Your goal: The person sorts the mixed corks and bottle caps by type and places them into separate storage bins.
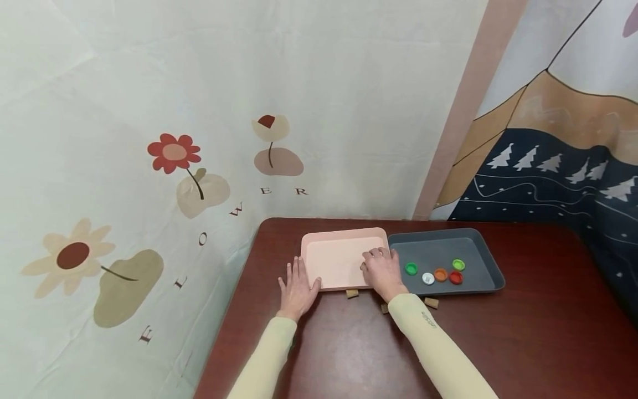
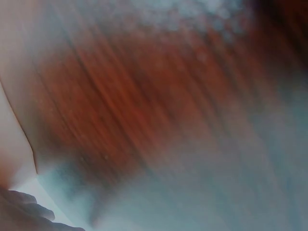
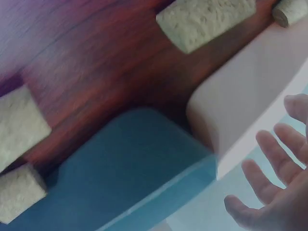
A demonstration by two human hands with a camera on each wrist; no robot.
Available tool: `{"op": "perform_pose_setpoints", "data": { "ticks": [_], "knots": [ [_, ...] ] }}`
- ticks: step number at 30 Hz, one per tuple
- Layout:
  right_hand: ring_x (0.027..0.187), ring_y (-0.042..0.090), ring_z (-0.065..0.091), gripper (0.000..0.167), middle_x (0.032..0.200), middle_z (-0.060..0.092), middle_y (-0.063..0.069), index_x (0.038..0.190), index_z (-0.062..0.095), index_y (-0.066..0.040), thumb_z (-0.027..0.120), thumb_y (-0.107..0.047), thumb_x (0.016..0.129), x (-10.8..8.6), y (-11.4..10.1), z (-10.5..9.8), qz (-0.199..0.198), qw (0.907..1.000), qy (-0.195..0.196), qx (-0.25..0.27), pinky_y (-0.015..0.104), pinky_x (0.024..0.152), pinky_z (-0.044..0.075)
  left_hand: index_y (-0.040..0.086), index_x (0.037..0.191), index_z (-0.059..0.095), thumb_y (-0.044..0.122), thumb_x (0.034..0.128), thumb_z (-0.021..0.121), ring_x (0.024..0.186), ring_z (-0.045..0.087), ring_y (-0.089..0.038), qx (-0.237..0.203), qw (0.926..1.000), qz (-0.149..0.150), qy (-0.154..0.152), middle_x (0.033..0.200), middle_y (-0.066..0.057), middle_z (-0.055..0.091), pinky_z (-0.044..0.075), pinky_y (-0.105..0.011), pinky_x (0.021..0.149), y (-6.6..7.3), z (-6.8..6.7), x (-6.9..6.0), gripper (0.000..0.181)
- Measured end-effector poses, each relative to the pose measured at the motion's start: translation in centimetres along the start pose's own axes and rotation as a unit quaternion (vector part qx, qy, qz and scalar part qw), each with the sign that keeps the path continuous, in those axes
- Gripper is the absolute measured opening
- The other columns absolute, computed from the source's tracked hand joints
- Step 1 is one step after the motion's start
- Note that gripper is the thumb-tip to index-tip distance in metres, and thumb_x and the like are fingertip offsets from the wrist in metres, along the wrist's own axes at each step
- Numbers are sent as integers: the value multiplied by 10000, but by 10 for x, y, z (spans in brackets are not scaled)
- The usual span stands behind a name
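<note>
My left hand (image 1: 297, 291) lies with straight, spread fingers at the near-left corner of the pink tray (image 1: 331, 255); its fingers (image 2: 29, 211) show at the lower left of the left wrist view, which is mostly blurred. Over the pink tray's right end is my right hand (image 1: 382, 271), fingers bent and apart. The right wrist view shows this hand (image 3: 279, 183) with nothing between its loosely bent fingers, beside the pink tray's edge (image 3: 250, 86). Whether the fingertips touch the tray cannot be told.
A dark grey tray (image 1: 423, 249) adjoins the pink one on the right, holding green (image 1: 411, 269), white (image 1: 428, 279), orange (image 1: 441, 275), red (image 1: 456, 277) and lime (image 1: 458, 265) discs. Several cork-like pieces (image 1: 352, 293) lie along the near edges. A printed curtain (image 1: 349, 111) hangs behind.
</note>
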State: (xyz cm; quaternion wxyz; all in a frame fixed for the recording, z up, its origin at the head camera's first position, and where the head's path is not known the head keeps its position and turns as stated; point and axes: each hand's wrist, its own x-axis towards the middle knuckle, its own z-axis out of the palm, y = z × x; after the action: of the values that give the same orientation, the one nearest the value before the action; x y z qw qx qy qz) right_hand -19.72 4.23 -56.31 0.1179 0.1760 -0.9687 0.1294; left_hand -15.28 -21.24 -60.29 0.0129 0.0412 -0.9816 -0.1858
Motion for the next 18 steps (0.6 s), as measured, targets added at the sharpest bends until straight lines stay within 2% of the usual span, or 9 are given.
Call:
{"op": "perform_pose_setpoints", "data": {
  "ticks": [7,13,18],
  "knots": [
    [1403,409,471,478,1458,593,140,1377,658,-108,696,-379,985,-14,10,-24,-7,9985,187,524,699,1084,352,-6,1644,157,527,1002,487,1568,132,-419,10,10000,19,-5,1709,-189,168,129,-753,1157,-3,-1,1,897],
    [1482,414,366,604,1562,500,129,1509,555,-134,610,-468,1009,-39,24,-38,96,9974,208,685,718,1125,276,-6,1644,161,526,1007,502,1567,136,-417,-28,10000,42,-14,1706,-197,176,138,-758,1153,-3,-2,0,898],
    [1519,429,289,672,1612,433,123,1539,523,-156,555,-564,1006,-59,36,-45,283,9958,52,869,735,1147,204,-4,1645,155,532,1008,502,1569,134,-414,-20,10000,37,-44,1709,-194,165,139,-753,1156,-1,1,0,902]
  ]
}}
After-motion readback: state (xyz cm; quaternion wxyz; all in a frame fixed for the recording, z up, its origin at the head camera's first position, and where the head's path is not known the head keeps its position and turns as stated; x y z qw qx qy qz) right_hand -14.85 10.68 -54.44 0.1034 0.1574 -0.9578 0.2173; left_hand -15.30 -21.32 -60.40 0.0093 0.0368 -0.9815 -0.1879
